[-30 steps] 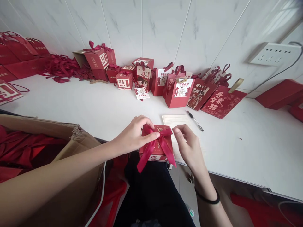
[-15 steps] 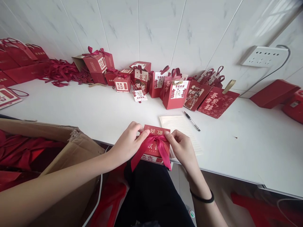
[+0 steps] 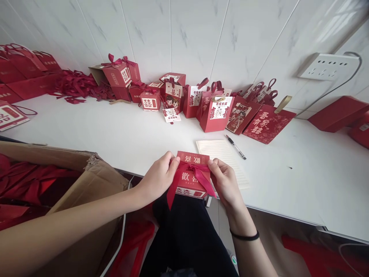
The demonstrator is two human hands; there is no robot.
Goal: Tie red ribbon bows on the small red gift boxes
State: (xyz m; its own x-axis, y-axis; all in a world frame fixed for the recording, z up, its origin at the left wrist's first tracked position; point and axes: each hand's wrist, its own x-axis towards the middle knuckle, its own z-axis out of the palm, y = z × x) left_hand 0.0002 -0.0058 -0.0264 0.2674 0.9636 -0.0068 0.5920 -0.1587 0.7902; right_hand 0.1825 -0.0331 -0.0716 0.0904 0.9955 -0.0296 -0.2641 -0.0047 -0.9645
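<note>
preferably, draw out the red ribbon (image 3: 173, 188) evenly, pinched at 2 sides by left hand (image 3: 157, 177) and right hand (image 3: 226, 183), keeping it centred on the red box (image 3: 192, 157) at the near edge of the table (image 3: 282, 184). mind the notebook (image 3: 223, 157) just beyond, with 1 pen (image 3: 236, 147) beside it, and the cardboard carton (image 3: 92, 184) lower left.

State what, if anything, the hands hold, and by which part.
The ribbon, pinched by the left hand and right hand on either side of its knot.
</note>
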